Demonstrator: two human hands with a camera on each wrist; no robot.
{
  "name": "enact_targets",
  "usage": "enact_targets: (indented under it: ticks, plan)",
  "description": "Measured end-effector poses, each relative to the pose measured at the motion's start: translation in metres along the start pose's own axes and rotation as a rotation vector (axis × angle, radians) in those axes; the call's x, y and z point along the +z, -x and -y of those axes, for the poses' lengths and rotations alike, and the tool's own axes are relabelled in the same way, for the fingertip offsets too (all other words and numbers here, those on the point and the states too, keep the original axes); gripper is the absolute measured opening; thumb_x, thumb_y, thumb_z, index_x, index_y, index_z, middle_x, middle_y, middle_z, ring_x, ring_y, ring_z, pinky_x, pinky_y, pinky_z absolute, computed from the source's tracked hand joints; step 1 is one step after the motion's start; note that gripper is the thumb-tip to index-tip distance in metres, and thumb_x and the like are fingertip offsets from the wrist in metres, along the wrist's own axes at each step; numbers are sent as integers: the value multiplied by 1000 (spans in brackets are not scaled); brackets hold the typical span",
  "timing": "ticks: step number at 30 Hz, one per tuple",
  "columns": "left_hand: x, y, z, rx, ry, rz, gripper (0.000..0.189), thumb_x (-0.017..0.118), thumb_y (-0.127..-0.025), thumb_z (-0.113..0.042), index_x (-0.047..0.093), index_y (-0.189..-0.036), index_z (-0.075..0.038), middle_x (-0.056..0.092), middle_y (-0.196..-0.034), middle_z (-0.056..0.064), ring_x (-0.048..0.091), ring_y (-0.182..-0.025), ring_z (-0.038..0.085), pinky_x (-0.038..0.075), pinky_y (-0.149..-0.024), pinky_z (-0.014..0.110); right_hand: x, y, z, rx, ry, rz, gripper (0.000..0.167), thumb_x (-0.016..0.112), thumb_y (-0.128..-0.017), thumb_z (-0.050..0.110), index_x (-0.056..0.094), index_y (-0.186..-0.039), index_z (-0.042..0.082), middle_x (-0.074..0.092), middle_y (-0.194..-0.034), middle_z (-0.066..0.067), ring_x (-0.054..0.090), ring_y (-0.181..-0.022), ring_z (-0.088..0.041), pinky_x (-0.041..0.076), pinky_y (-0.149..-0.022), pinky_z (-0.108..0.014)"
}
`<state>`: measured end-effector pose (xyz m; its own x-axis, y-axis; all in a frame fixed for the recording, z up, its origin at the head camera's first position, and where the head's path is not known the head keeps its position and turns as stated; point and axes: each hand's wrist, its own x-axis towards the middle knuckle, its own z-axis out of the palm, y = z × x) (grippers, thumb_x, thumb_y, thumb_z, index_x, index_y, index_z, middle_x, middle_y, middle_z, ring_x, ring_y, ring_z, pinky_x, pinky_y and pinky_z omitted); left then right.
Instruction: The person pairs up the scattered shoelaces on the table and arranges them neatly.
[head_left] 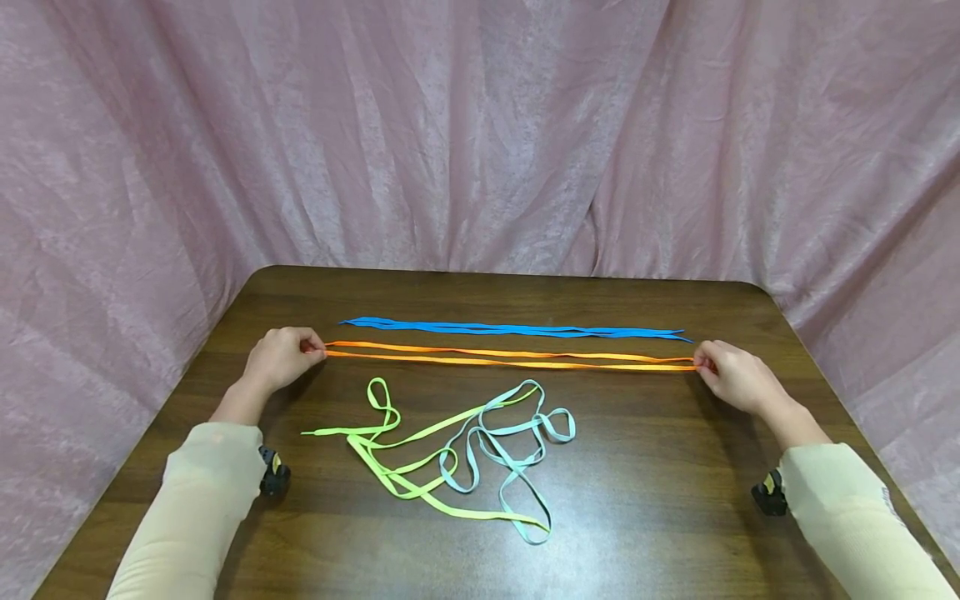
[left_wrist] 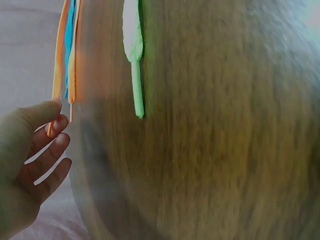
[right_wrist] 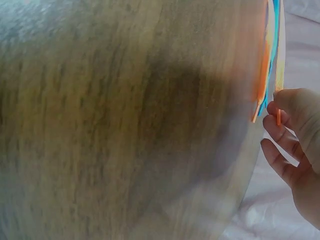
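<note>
Two strands of orange shoelace (head_left: 510, 364) run side by side, nearly straight, between my hands in the head view. With thumb and finger, my left hand (head_left: 283, 358) pinches one strand by its left end; the orange tip (left_wrist: 50, 129) sticks out below the thumb in the left wrist view. At the other end my right hand (head_left: 738, 375) pinches a strand likewise, its tip (right_wrist: 279, 117) showing under the thumb. Beside each pinch, a second orange tip (left_wrist: 71, 112) hangs outside the fingers. Just beyond lie blue shoelaces (head_left: 517, 329), stretched out roughly parallel.
Nearer me, a yellow-green shoelace (head_left: 405, 483) lies in loose loops, tangled with a pale blue shoelace (head_left: 517, 467). All rest on a dark wooden table (head_left: 645, 517) with rounded far corners. Pink curtains (head_left: 480, 133) hang around its back and sides.
</note>
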<state>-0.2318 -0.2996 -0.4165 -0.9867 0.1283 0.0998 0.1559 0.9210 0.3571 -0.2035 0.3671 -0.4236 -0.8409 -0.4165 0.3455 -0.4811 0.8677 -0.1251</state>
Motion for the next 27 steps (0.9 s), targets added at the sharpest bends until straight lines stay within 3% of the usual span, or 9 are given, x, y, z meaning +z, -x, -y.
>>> enact_targets:
  ticks: [14, 27]
  plan:
    - [9, -11, -4, -59, -7, -4, 7, 66, -82, -23, 69, -81, -16, 64, -74, 0, 57, -69, 21, 39, -55, 34, 8, -7, -8, 98, 2, 54, 14, 66, -73, 2, 54, -76, 9, 48, -69, 3, 46, -61, -13, 36, -52, -31]
    - [13, -16, -7, -104, -16, -8, 8, 64, -83, -22, 69, -83, -15, 64, -76, 3, 58, -71, 27, 41, -57, 40, 15, -11, -11, 116, 8, 43, 8, 63, -73, 1, 57, -77, 5, 49, -69, -1, 46, -61, -16, 37, -52, -31]
